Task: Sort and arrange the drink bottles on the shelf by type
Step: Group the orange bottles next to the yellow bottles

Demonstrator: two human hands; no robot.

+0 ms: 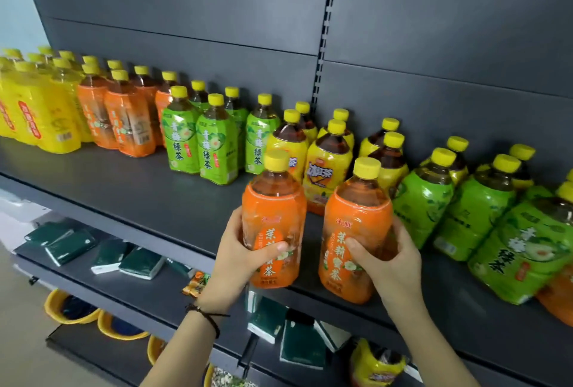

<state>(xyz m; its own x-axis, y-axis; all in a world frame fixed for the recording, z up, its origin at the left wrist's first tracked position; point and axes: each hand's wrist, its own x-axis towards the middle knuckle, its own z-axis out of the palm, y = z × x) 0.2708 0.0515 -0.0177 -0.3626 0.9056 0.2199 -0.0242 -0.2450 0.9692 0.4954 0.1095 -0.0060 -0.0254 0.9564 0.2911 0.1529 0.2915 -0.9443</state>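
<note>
I have an orange bottle in each hand, near the front edge of the shelf point(130, 197). My left hand point(238, 250) is wrapped round the left orange bottle point(274, 225), which seems lifted clear; my right hand point(387, 259) is closed round the right orange bottle point(355, 231), whether resting or raised I cannot tell. The other orange bottles point(124, 117) stand far to the left, between the yellow packs point(40, 113) and the green bottles point(201, 141). I judge both should travel left, kept upright and gripped low, passing in front of the green ones without knocking them, then set down touching the orange group.
</note>
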